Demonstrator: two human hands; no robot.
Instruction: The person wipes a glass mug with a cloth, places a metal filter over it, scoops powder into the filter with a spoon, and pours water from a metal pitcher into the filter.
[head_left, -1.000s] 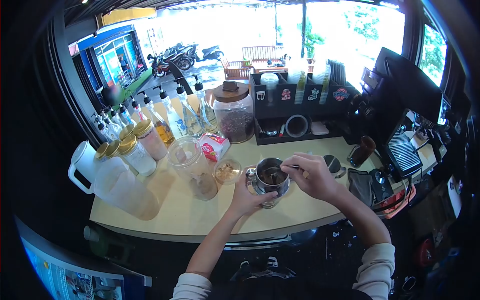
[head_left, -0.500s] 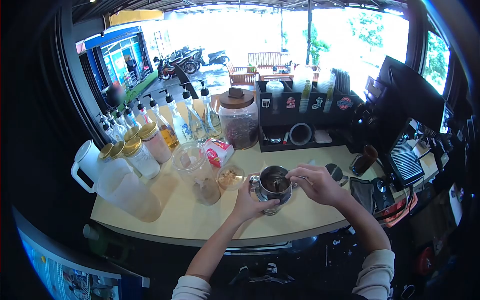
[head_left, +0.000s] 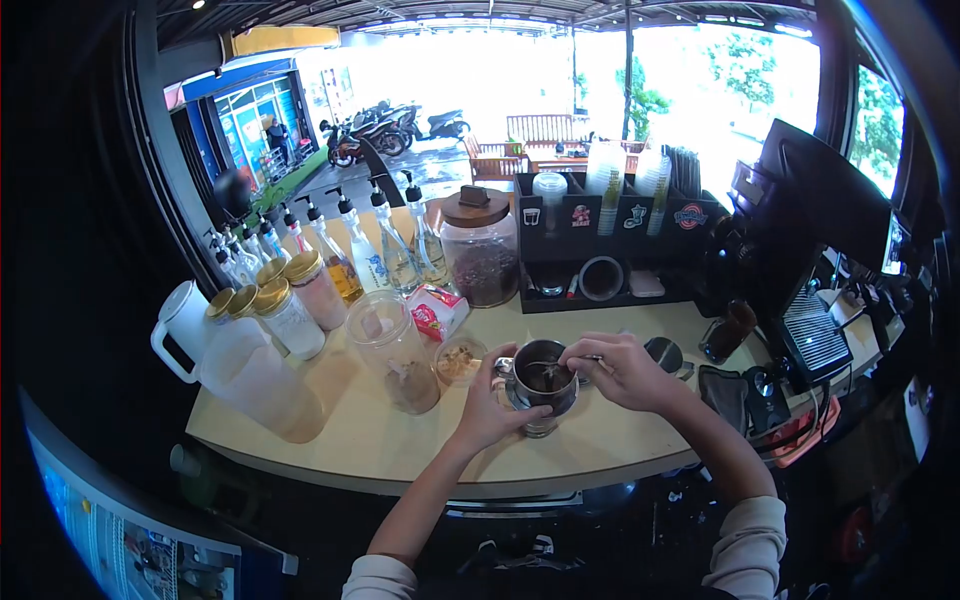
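At the counter's point(head_left: 640, 440) near middle, I have the left hand point(head_left: 492, 405) curled around the left side of a metal cup point(head_left: 545, 367), thumb at its near edge. The right hand point(head_left: 628, 372) pinches a thin metal utensil point(head_left: 591, 357) dipping into it. Farther left, I can't read the red-and-white packet's point(head_left: 437, 312) lettering. Beyond, a black organizer point(head_left: 608, 247) bears four stickers point(head_left: 690, 216), their writing too small for me.

Parked motorbikes point(head_left: 372, 138) and a wooden bench point(head_left: 548, 128) stand outside, beyond the pump bottles point(head_left: 399, 264).
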